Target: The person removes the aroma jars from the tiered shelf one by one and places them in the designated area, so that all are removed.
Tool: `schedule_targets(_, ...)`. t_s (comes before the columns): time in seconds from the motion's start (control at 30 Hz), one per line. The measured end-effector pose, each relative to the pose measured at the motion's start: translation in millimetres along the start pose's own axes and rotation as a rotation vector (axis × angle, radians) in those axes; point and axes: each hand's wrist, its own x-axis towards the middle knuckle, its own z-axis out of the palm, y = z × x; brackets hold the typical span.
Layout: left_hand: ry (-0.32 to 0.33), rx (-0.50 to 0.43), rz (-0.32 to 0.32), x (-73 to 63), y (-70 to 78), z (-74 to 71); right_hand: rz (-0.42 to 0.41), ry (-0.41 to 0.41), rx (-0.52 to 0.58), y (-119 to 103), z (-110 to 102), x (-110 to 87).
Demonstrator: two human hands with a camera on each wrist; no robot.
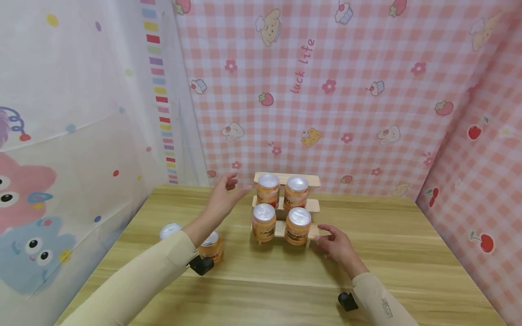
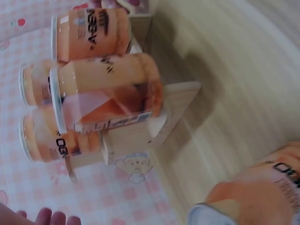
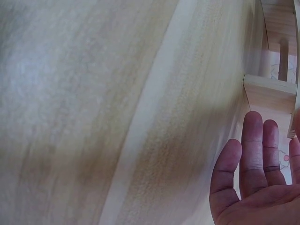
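A stepped wooden rack bears orange cans with silver lids, two on the front step and two behind. My left hand is raised just left of the back-left can, empty, with its thumb pointing toward that can. My right hand has its fingertips at the right end of the front step, beside the front-right can. In the right wrist view the fingers extend loosely near the rack's wooden side. The left wrist view shows the front-left can upright on its step.
Left of the rack, two more cans stand on the wood-grain table, the nearer one partly behind my left forearm and the other showing its lid. A pink checked cloth hangs behind the rack.
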Motion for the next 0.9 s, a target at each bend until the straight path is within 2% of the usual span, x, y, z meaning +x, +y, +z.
schedule_targets(0.27, -0.098, 0.024, 0.002, 18.6, 6.6, 6.2, 0.004, 0.005, 0.001, 0, 0, 1.0)
schedule_targets(0.5, -0.191, -0.007, 0.021, 31.3, 6.8, 15.5, 0.018, 0.003, 0.006, 2, 0, 2.0)
schedule_targets(0.67, -0.201, 0.019, 0.021, 36.8, 5.0, 24.5, 0.015, 0.003, 0.011, 3, 0, 2.3)
schedule_targets(0.9, -0.22, 0.031, 0.009, 37.2, 4.6, 31.3, 0.006, -0.004, 0.006, 2, 1, 2.6)
